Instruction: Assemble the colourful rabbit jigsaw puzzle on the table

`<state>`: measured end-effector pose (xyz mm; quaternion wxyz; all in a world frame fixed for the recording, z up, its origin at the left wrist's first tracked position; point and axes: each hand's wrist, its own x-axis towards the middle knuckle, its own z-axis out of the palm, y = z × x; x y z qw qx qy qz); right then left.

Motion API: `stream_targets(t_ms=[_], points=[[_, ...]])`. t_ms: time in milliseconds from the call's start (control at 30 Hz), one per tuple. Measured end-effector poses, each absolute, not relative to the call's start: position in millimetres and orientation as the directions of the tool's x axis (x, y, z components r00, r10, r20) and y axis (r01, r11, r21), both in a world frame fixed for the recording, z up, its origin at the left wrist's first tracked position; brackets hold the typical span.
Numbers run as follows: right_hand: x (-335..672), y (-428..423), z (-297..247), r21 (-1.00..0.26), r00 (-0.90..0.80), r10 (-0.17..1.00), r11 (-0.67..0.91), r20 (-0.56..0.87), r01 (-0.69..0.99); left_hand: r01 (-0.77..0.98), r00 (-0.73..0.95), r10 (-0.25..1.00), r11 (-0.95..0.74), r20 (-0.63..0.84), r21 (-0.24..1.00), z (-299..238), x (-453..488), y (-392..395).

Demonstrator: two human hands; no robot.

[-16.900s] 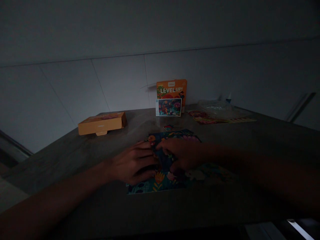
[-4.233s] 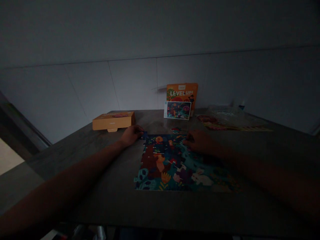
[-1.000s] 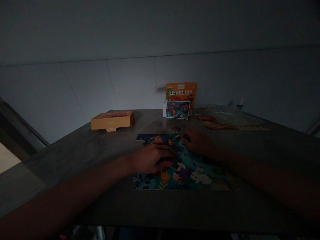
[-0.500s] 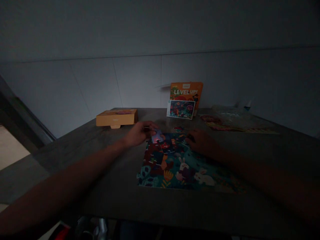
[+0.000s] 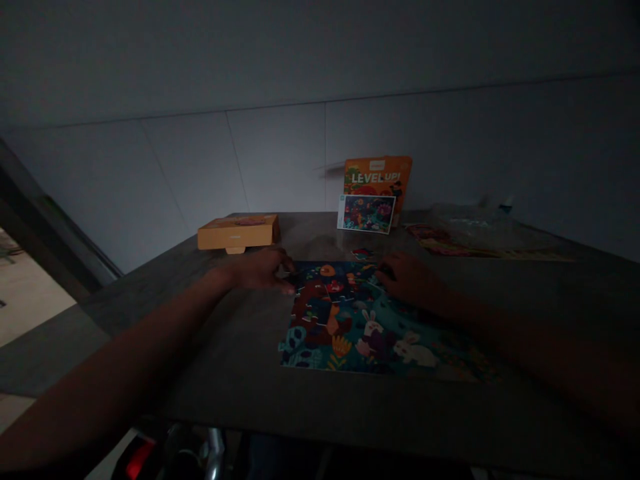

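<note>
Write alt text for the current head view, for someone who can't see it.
A colorful jigsaw puzzle showing white rabbits lies on a dim gray table, a left hand at its far-left corner and a right hand over its far side. Behind stand a picture card and an orange LEVEL UP! package.

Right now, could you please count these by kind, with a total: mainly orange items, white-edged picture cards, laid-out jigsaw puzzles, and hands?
Mainly orange items: 2 (lying box, standing LEVEL UP! item)
White-edged picture card: 1
Jigsaw puzzle: 1
Hands: 2 (left hand, right hand)
Total: 6
</note>
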<state>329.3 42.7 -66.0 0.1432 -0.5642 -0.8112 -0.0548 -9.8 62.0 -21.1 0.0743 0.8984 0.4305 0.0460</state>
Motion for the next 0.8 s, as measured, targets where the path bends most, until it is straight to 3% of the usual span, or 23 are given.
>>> stream_targets(t_ms=[67,300,800], points=[[329.8,43.1,-66.4,-0.074,-0.324,0.9,0.359,0.293,0.93,0.758,0.645,0.764,-0.632,-0.034,0.161,-20.2,-10.1,62.0],[331.2,44.5,-69.3,-0.07,-0.328,0.892,0.365,0.31,0.928,0.731,0.676,0.737,-0.668,-0.014,0.136,-23.6,-14.4,68.3],[335.9,48.4,-74.8,-0.076,-0.375,0.857,0.426,0.354,0.901,0.747,0.627,0.774,-0.566,-0.088,0.349,-19.6,-10.7,61.1]])
